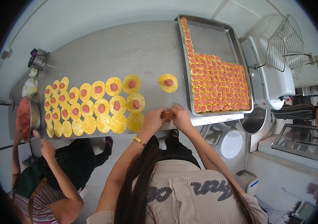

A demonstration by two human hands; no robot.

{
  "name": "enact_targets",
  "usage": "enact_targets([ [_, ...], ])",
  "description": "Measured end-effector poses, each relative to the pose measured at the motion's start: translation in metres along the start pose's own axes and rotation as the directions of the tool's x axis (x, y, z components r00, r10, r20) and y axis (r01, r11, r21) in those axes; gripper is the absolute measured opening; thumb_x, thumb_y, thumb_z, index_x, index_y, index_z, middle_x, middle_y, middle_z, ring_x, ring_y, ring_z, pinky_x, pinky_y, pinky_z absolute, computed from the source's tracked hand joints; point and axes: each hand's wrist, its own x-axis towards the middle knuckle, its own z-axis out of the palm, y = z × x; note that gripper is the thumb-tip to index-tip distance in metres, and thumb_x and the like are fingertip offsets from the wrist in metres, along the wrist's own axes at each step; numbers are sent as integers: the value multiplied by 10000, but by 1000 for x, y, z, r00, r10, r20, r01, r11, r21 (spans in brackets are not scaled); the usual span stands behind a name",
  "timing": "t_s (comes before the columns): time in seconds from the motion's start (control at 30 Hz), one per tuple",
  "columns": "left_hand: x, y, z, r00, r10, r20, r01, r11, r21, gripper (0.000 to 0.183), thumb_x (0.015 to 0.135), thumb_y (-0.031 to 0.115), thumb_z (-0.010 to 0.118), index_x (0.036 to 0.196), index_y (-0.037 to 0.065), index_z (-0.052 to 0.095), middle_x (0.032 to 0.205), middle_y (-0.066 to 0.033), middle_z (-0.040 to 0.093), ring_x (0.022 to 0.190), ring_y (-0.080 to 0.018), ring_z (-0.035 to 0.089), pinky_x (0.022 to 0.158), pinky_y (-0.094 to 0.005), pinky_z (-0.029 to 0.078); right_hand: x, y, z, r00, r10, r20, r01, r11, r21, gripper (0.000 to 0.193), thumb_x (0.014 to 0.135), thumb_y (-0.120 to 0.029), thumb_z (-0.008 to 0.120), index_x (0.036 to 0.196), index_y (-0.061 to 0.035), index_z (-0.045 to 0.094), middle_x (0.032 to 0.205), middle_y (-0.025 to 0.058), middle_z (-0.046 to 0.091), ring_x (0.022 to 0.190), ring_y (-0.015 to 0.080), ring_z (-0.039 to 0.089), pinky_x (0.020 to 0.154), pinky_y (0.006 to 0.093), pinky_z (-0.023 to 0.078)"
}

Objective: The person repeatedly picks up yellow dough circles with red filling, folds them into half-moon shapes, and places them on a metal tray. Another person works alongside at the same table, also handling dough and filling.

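Note:
My left hand (153, 120) and my right hand (179, 118) meet at the table's near edge. Between their fingertips they pinch a small open-topped dumpling (169, 115), its yellow wrapper gathered around pink filling. Just beyond my hands lies a single round yellow wrapper (167, 83) with a lump of filling on it. To the left, rows of yellow wrappers (118, 123) cover the table, most topped with filling and the nearest row bare. On my right, a metal tray (215, 23) holds tightly packed rows of finished dumplings (220, 84).
At left, a co-worker's hand (47, 150) holds a spoon (36, 134) beside a metal bowl (35, 117) of pink filling. A metal cup (39, 61) and plastic bag (30, 88) stand behind. Past the tray are a white mixer (269, 71) and a white stool (231, 144).

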Motion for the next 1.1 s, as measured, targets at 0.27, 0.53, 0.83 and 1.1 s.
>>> enact_targets([
  [0.27, -3, -7, 4, 997, -51, -61, 38, 982, -187, 316, 689, 170, 767, 879, 30, 557, 766, -155, 629, 753, -358, 611, 649, -439, 473, -5, -2, -5, 995, 64, -81, -55, 992, 111, 301, 647, 100, 581, 913, -28, 642, 836, 140, 570, 857, 355, 578, 722, 415, 475],
  [0.53, -3, -14, 11, 996, 10, -86, -22, 990, -139, 276, 695, 92, 749, 889, 23, 567, 806, -157, 645, 759, -336, 627, 661, -415, 487, -1, -3, -7, 999, 45, -24, -42, 993, 111, 376, 627, 131, 575, 957, -35, 642, 886, 133, 593, 898, 353, 584, 758, 402, 485],
  [0.83, 0, -12, 11, 998, 51, -40, -53, 996, -68, 228, 754, 170, 699, 861, 45, 542, 799, -136, 618, 792, -363, 600, 677, -447, 470, -2, 1, -1, 994, -20, -105, 26, 998, 53, 382, 652, 103, 601, 1010, -29, 632, 936, 152, 588, 892, 363, 583, 753, 412, 483],
  [1.1, 2, -17, 16, 993, 80, -83, -86, 993, -79, 261, 699, 107, 749, 854, 30, 553, 765, -118, 630, 741, -299, 625, 640, -385, 488, -2, -3, 1, 996, 12, -93, -14, 1000, -23, 399, 654, 99, 619, 1036, -14, 627, 920, 160, 585, 855, 358, 594, 732, 391, 492],
])
